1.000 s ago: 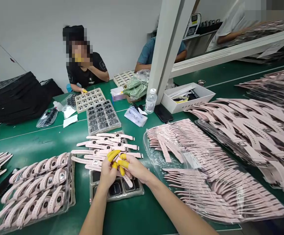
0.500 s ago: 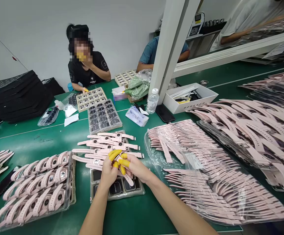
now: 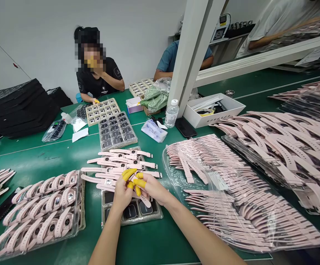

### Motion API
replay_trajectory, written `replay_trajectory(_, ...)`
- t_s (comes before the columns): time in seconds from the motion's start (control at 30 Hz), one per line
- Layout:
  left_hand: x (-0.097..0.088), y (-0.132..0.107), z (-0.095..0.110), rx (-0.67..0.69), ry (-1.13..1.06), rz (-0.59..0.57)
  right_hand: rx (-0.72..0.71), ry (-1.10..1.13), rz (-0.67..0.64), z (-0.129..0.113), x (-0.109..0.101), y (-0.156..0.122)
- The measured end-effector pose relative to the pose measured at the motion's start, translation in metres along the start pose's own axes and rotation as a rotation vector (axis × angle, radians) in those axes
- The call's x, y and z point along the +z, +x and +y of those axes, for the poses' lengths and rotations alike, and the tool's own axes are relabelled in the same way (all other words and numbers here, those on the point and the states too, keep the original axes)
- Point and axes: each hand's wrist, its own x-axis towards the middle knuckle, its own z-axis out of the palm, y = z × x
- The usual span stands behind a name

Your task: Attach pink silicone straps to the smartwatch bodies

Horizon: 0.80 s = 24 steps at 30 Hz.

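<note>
Over a tray (image 3: 104,217) of dark square watch faces, both hands meet with yellow finger cots on several fingertips. My right hand (image 3: 155,189) pinches a pale pink watch strap (image 3: 146,201), its holed end hanging down below the fingers. My left hand (image 3: 122,191) is closed on a smartwatch whose shiny edge barely shows between the fingertips. The strap's inner end is hidden there, so I cannot tell whether the two are joined. Just beyond my fingers, several pink-strapped smartwatches (image 3: 121,160) lie across the tray, buckles to the right.
Left stands a clear tray of looped pink watches (image 3: 38,213). Right lies a plastic bag of pink straps (image 3: 226,184), with more strapped watches (image 3: 281,143) beyond. A bottle (image 3: 172,114), a phone (image 3: 186,127) and a white box (image 3: 213,110) stand ahead. A co-worker (image 3: 101,77) sits opposite.
Hardly anything differs: my fingers shift very slightly around the strap and the watch. The co-worker opposite moves their head a little.
</note>
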Motion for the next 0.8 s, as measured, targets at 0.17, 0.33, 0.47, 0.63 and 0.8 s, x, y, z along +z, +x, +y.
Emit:
replay_trajectory(0.17,-0.001,0.0,0.001,-0.014,0.01,-0.01,-0.001,0.001,-0.002,0.0,0.0,0.0)
replay_trajectory(0.33,0.0,0.001,0.002,-0.012,0.008,0.013,-0.003,0.002,-0.011,-0.003,0.001,-0.001)
replay_trajectory(0.47,0.0,0.003,0.004,-0.027,0.009,0.021,-0.011,0.02,-0.015,-0.007,0.001,0.0)
replay_trajectory(0.63,-0.002,0.003,0.007,-0.133,-0.018,0.017,-0.03,0.05,-0.03,-0.009,0.0,0.001)
replay_trajectory(0.8,0.0,0.006,0.005,-0.207,-0.035,0.007,-0.029,0.092,-0.023,-0.011,-0.003,0.004)
